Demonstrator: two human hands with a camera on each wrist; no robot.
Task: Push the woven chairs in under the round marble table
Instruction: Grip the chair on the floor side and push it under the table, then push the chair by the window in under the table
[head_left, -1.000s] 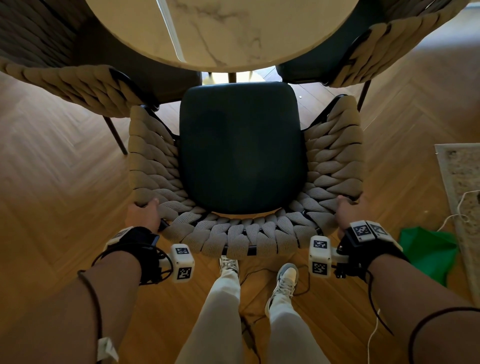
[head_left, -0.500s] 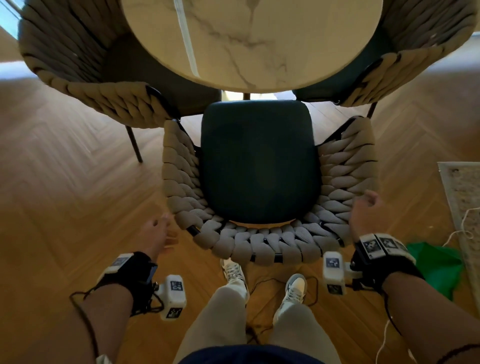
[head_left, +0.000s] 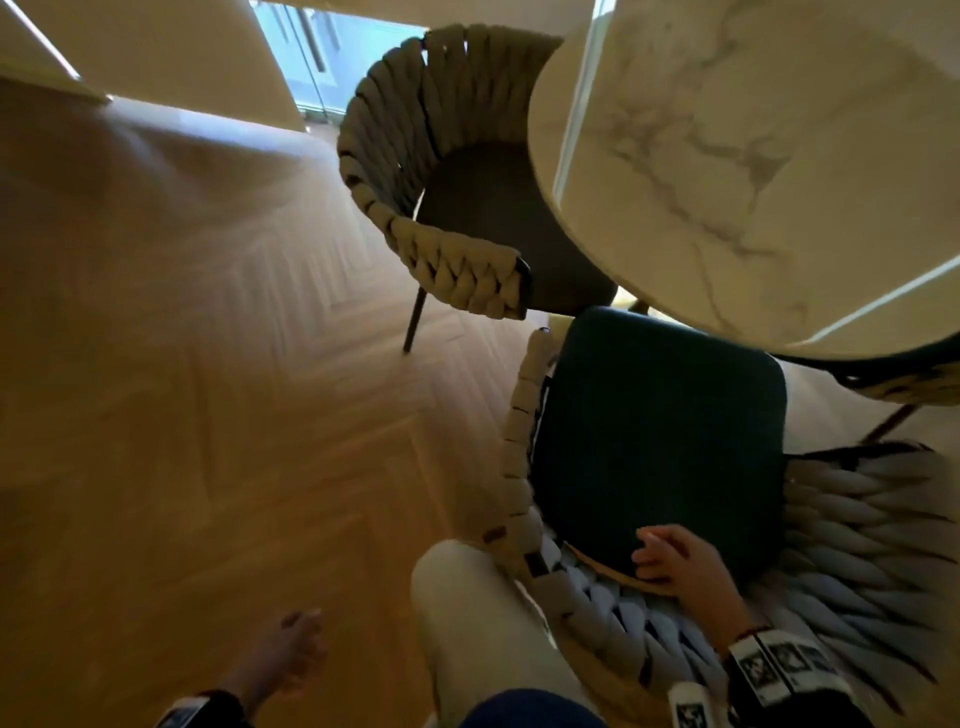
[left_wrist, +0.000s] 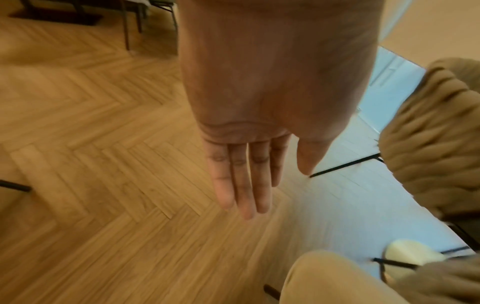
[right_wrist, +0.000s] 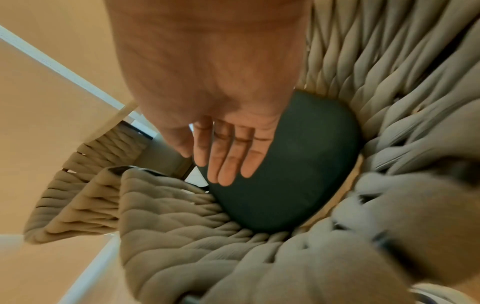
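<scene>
The near woven chair (head_left: 524, 499), with beige braided back and dark green seat (head_left: 660, 441), stands in front of me with its front edge under the round marble table (head_left: 753, 171). My right hand (head_left: 670, 564) hovers over the back of the seat with fingers loosely out, holding nothing (right_wrist: 228, 158). My left hand (head_left: 293, 654) hangs open over the floor, left of my leg, its fingers straight (left_wrist: 241, 185). A second woven chair (head_left: 415, 182) sits at the table's left, its seat partly under the top. A third chair's arm (head_left: 914, 384) shows at the right edge.
Herringbone wood floor (head_left: 182, 415) spreads wide to the left. A glass door or window (head_left: 332, 47) lies at the back. My leg in light trousers (head_left: 478, 623) stands against the near chair's back. Thin dark chair legs (left_wrist: 342, 166) stand on the floor.
Both hands have come off the near chair's back. The left dropped away to the side, the right moved in over the seat. My view swung left toward the second chair.
</scene>
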